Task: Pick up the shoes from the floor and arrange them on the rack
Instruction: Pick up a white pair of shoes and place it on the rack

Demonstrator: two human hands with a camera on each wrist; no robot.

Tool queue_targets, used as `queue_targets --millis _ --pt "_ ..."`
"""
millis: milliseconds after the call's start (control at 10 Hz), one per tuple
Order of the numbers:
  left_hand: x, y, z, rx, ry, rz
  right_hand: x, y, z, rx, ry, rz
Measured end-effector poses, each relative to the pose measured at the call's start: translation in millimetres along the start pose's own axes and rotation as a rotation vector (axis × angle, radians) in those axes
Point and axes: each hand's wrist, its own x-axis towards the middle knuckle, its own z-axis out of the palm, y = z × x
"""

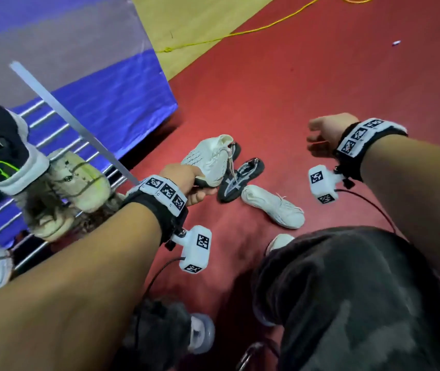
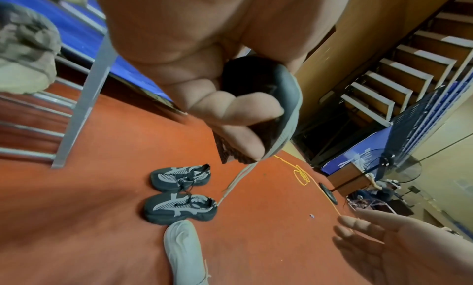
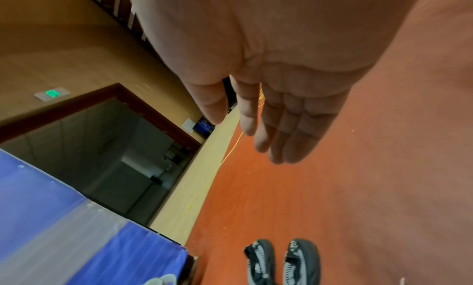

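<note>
My left hand (image 1: pixel 186 183) grips a white knit shoe (image 1: pixel 210 159) by its heel, lifted off the red floor; in the left wrist view my fingers (image 2: pixel 230 111) curl into its dark opening (image 2: pixel 258 81), laces dangling. A pair of black-and-grey shoes (image 1: pixel 240 178) (image 2: pixel 179 192) (image 3: pixel 281 263) lies on the floor below it. The other white shoe (image 1: pixel 272 206) (image 2: pixel 184 251) lies beside them. My right hand (image 1: pixel 323 132) (image 3: pixel 276 111) hovers empty to the right, fingers straight. The metal rack (image 1: pixel 74 121) at left holds a black-and-white shoe (image 1: pixel 2 151) and beige shoes (image 1: pixel 74 183).
A blue-and-grey banner (image 1: pixel 79 62) stands behind the rack. A yellow cord (image 1: pixel 240 32) runs across the far floor. My dark trouser leg (image 1: pixel 360 303) and feet (image 1: pixel 200 333) fill the bottom. Stairs (image 2: pixel 409 67) and a fan (image 2: pixel 389 166) show in the left wrist view.
</note>
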Motion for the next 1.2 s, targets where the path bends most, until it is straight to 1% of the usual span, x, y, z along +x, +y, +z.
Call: queue_targets --millis 100,200,300,400,500,600,700,800,900,1000,1100,1200 --pt "29 -19 15 0.012 -0.010 -0.048 31 14 -4 -0.086 0.060 0.048" --pt "58 -34 28 0.021 -0.011 -0.098 58 45 4 -0.150 0.060 0.138" --pt "92 -49 39 0.066 -0.013 -0.165 81 90 14 -0.197 0.028 0.244" --pt "116 -62 51 0.177 -0.010 -0.233 99 133 14 -0.217 -0.009 0.368" --pt "134 -72 65 0.253 -0.038 -0.276 117 168 8 -0.227 0.029 0.422" --pt "149 -72 75 0.344 -0.045 -0.257 127 199 10 -0.250 0.020 0.486" --pt "169 -69 80 0.473 -0.025 -0.169 122 213 18 -0.213 -0.043 0.578" --pt "184 -66 79 0.609 -0.069 -0.120 126 223 21 -0.116 -0.058 0.628" --pt "202 -78 73 0.859 -0.011 -0.094 133 229 20 0.014 -0.064 0.633" --pt "211 -90 67 0.840 0.068 -0.130 143 237 24 0.085 -0.061 0.623" --pt "211 -98 66 0.882 0.068 -0.120 135 221 28 0.078 -0.078 0.669" --pt "217 -113 65 0.730 0.120 -0.110 135 218 27 0.048 -0.106 0.655"
